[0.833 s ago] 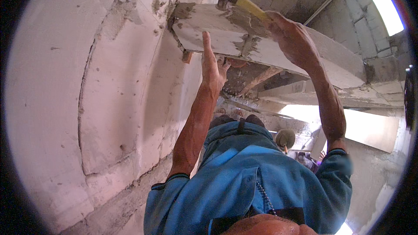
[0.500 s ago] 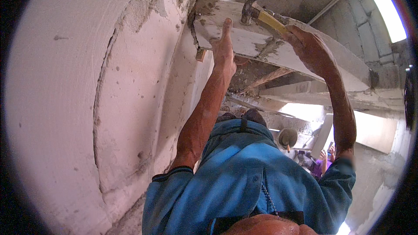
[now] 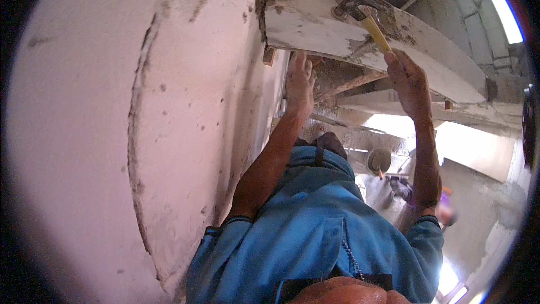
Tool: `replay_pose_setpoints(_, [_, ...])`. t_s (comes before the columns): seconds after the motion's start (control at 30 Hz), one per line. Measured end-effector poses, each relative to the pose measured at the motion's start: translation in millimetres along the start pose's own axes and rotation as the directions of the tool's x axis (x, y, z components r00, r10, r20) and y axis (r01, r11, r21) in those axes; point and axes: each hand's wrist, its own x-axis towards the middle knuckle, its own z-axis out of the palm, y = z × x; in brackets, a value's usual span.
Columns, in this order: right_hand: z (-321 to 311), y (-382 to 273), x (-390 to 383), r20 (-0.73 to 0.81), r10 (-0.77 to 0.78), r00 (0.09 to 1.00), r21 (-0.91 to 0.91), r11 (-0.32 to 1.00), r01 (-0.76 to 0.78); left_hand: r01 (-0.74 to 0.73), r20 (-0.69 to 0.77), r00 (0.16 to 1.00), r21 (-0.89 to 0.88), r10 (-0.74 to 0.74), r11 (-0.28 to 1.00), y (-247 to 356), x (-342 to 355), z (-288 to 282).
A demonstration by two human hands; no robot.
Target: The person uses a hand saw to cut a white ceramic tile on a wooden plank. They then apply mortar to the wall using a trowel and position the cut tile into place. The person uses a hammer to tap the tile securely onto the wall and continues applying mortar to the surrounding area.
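Observation:
My right hand [image 3: 409, 76] is wrapped around the yellow handle of a claw hammer [image 3: 376, 32]. The hammer's dark head lies over a rough, chipped patch on a pale concrete beam [image 3: 315, 19], blurred by motion; whether it touches cannot be made out. Just under the beam's lower edge, near its left end, my left hand [image 3: 301, 87] is raised with nothing visible in it. Its fingers point upward, slightly bent and partly apart.
A large plastered wall [image 3: 180, 135] with a long crack runs along my left. A small wooden piece [image 3: 269, 57] shows under the beam's left end. Beneath the beam slants a wooden strut [image 3: 354, 83]. Lower right are a round container [image 3: 379, 160] and a partly hidden person [image 3: 444, 208].
My left hand has come off the beam's face and dropped below its lower edge. The hammer has shifted right along the beam, still in my right hand. The view has shifted too.

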Motion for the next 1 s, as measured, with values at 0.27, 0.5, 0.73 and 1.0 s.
replay_pose_setpoints(0.27, [64.0,59.0,-33.4,0.304,-0.238,0.922,0.028,0.970,0.241,0.231,-0.235,0.953,0.145,-0.193,0.962,-78.0,1.1,-157.1])
replay_pose_setpoints(0.5, [134.8,80.6,26.2,0.658,-0.290,0.695,-0.204,0.820,0.535,0.322,-0.194,0.936,0.811,-0.294,0.489,-119.7,-8.7,-246.8])
replay_pose_setpoints(0.73, [160.6,71.7,42.3,0.352,-0.505,0.788,-0.257,0.758,0.600,0.225,-0.164,0.974,0.788,-0.157,0.573,-91.3,-11.5,-236.8])
replay_pose_setpoints(1.0, [155.7,57.7,48.6,0.450,-0.293,0.844,-0.362,0.804,0.472,-0.030,0.013,0.997,0.975,0.078,0.220,-79.8,-7.4,-219.5])
